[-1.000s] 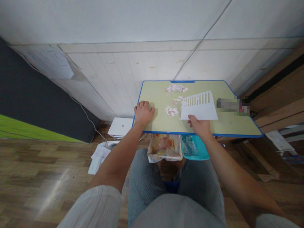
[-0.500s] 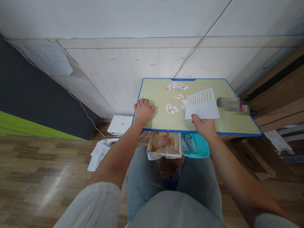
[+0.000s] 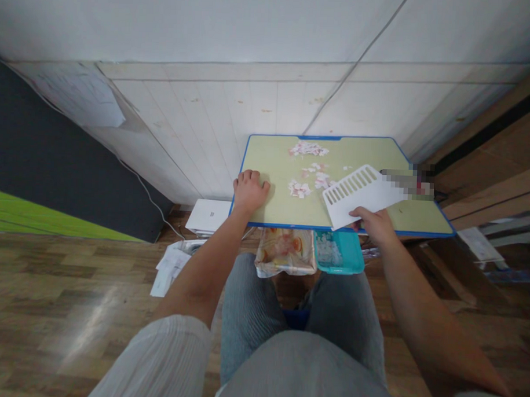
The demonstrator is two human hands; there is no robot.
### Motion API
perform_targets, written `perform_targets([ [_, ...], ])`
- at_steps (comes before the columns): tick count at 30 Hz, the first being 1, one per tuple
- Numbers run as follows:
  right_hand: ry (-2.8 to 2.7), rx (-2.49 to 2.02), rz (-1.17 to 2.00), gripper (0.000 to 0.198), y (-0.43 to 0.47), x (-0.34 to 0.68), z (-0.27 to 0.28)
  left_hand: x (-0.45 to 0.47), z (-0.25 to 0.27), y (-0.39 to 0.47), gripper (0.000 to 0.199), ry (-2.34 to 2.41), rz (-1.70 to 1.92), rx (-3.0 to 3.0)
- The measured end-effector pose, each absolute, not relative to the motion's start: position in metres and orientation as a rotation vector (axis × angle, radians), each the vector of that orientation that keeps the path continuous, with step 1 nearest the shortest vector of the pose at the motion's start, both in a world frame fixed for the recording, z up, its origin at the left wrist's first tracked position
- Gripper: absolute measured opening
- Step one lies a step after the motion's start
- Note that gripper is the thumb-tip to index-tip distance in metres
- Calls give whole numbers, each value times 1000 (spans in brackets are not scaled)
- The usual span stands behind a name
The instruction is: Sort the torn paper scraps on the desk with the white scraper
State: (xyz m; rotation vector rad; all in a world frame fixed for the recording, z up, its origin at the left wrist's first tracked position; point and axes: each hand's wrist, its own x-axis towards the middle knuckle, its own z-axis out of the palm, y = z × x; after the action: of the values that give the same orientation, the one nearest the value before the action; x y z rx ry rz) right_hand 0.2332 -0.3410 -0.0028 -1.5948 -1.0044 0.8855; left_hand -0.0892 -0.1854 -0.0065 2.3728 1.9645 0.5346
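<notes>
So, sorting status: looks partway at best to me. The pale scraps on the table sit in separate lots: a far pile [image 3: 309,149], a near-left pile [image 3: 299,189] and a loose middle scatter [image 3: 322,180], with a couple of strays off to the right. That scatter's the untidy bit, not bunched up yet. The right hand [image 3: 372,222] pinches the white slotted sheet [image 3: 363,196] by its near edge, on the right half of the table [image 3: 273,210]; can't tell if the sheet touches down. The left hand [image 3: 250,195] rests palm-down at the left edge, fingers a bit spread, nothing visible in it. Pale bits also lie in the turquoise container [image 3: 354,256], below the near edge.
</notes>
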Motion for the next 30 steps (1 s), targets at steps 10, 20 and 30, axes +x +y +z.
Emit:
perform_targets([
  [10, -971, -1568, 815, 30, -337, 229, -8, -90, -7, -186, 45, 1994, 510, 2385],
  [20, -1163, -1505, 736, 44, -287, 170, -13, -91, -7, -186, 44, 1986, 526, 2386],
  [30, -1220, -1538, 751, 37, -290, 170, -17, -90, -10, -185, 43, 1987, 554, 2390],
])
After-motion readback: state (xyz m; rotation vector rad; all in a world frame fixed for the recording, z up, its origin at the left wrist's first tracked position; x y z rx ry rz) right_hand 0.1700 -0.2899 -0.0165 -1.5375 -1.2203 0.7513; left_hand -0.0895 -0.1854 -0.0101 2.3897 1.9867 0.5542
